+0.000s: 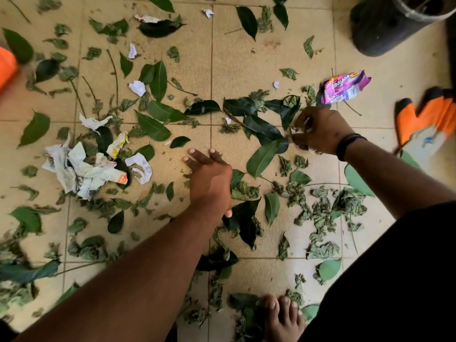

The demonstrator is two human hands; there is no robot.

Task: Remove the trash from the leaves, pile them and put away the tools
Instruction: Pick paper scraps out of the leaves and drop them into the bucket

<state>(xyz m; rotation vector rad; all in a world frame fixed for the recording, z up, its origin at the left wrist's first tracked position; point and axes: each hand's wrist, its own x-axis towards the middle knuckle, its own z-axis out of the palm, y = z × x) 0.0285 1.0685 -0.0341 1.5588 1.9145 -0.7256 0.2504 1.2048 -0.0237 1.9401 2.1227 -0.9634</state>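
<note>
My right hand is curled up, and its fingers pinch something small and pale down among the dark green leaves. I think it is a bit of trash, but it is too small to be sure. My left hand is open with straight fingers, hanging just over the floor and holding nothing.

Trash is all over the tiles. A big crumpled paper pile lies to my left. Small white scraps sit farther out. A shiny purple wrapper lies just past my right hand.

I think all of this is very light. The paper is soft and may tear, so I should pinch it at a thick fold. The wrapper looks slippery, so I should grab it by a crinkled edge. The dry leaves near my foot look crumbly, so I should scoop them, not squeeze.

An orange glove lies to my right, and a black bucket stands far off.
</note>
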